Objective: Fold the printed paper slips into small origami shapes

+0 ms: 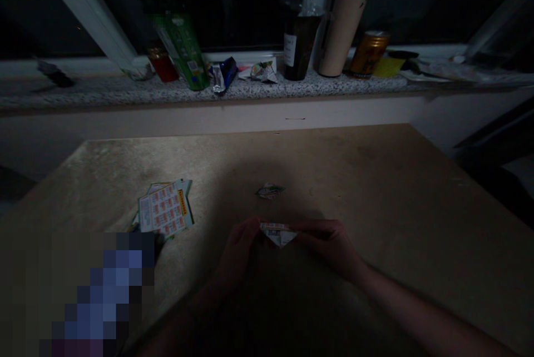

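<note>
Printed paper, creased into a small wedge [278,236] with its point toward the near side, sits between both hands near the middle of the table [354,179]. The left hand [240,246] pinches its left corner, fingers bunched; the right hand [331,243] pinches the right corner between thumb and fingers, its forearm slanting in from the near right. Just beyond lies a folded paper piece [270,191], pointed at both ends. Farther left, flat cards [164,209] overlap in a pile, the top one bearing rows of orange-red print too small to read. On the speckled stone sill [250,89] at the far side stand a green cylindrical container [186,48], a dark cup [304,48] with an illegible white label, a smooth tan tube [348,18] and an orange-gold can [369,55].
</note>
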